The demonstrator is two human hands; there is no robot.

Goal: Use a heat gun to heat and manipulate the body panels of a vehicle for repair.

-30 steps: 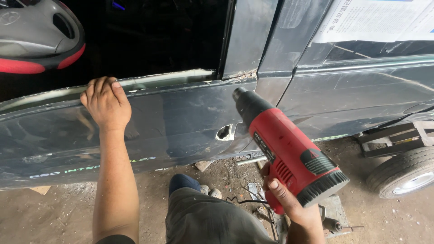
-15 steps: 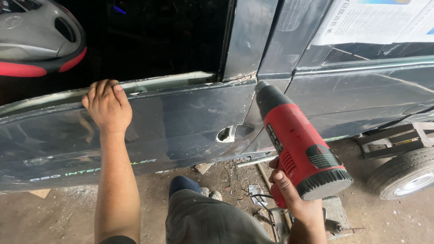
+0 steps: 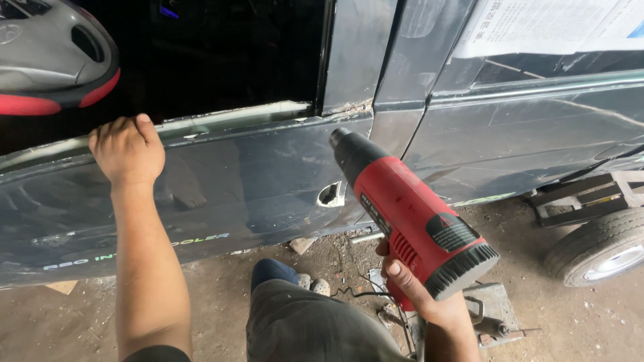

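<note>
My right hand [image 3: 419, 291] grips the handle of a red and black heat gun [image 3: 409, 211]. Its black nozzle points up and left at the dark blue car door [image 3: 235, 181], close to the empty handle hole [image 3: 330, 194]. My left hand [image 3: 127, 147] rests on the door's top edge, fingers curled over the window sill [image 3: 235, 115]. My bent knee in grey trousers [image 3: 302, 322] is below, between both arms.
A grey and red helmet [image 3: 54, 60] sits at the upper left behind the window opening. White paper [image 3: 550, 27] covers the rear window. A wheel [image 3: 604, 251] and metal frame [image 3: 583, 194] stand at the right. Metal tools [image 3: 493, 318] and debris lie on the dirt floor.
The heat gun has moved along the door, first right then back left, and its nozzle now sits lower, near the handle hole. My left hand stays on the sill.
</note>
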